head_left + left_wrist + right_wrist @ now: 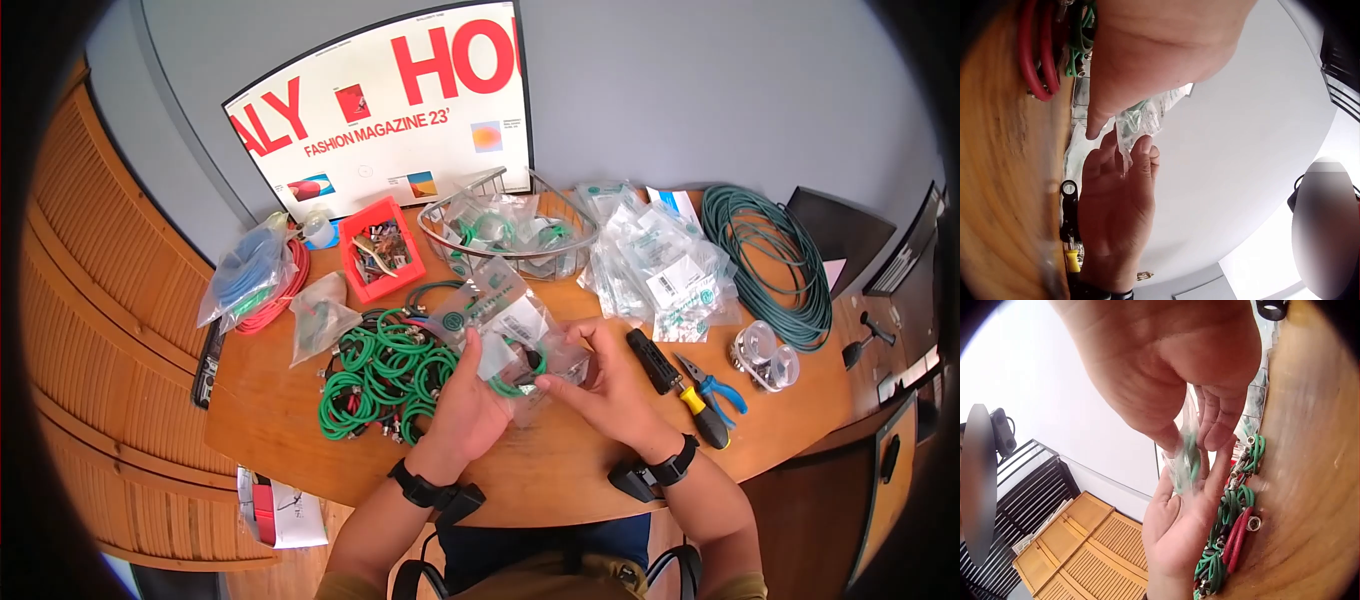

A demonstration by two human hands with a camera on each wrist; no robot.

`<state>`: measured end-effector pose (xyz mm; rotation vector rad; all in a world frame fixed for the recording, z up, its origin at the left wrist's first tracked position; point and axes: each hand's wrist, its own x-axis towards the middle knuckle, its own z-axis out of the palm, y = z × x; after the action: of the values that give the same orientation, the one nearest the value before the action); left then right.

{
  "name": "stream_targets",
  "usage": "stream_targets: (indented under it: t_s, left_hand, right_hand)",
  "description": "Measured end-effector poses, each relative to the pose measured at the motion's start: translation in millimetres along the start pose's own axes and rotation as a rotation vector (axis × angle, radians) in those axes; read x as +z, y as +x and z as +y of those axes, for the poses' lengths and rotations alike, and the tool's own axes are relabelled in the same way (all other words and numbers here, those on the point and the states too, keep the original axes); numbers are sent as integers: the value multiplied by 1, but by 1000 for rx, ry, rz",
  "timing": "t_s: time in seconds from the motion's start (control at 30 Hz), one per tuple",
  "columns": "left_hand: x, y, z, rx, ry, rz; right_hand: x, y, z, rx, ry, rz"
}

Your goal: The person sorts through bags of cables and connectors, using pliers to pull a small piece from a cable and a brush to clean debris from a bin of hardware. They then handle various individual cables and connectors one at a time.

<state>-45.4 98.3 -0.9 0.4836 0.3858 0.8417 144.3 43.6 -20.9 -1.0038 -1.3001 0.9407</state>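
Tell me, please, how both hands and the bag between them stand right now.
Left hand and right hand both holding clear bag. Green cable visible inside. Nothing seen blocking; green coils on table near left hand.

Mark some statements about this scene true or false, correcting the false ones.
1. The left hand and right hand both touch a clear bag. True.
2. The red bin is empty. False: the red bin holds small parts.
3. The pliers have blue handles. True.
4. The big dark green coil lies left of the red bin. False: the big dark green coil lies to its right.
5. Loose green cables lie on the table. True.
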Motion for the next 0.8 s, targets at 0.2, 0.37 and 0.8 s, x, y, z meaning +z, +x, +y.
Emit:
stream_targets:
  t_s: [0.2,0.37,0.8]
  left_hand:
    - [-11,1,-9,-44,-85,-82]
    - [-2,-2,-12,-44,3,-108]
    - [-3,-16,-10,-381,612,-628]
  right_hand:
    - [-1,5,-2,8,-61,-51]
    - [-8,31,-26,46,-140,94]
    - [-28,191,-22,176,-441,230]
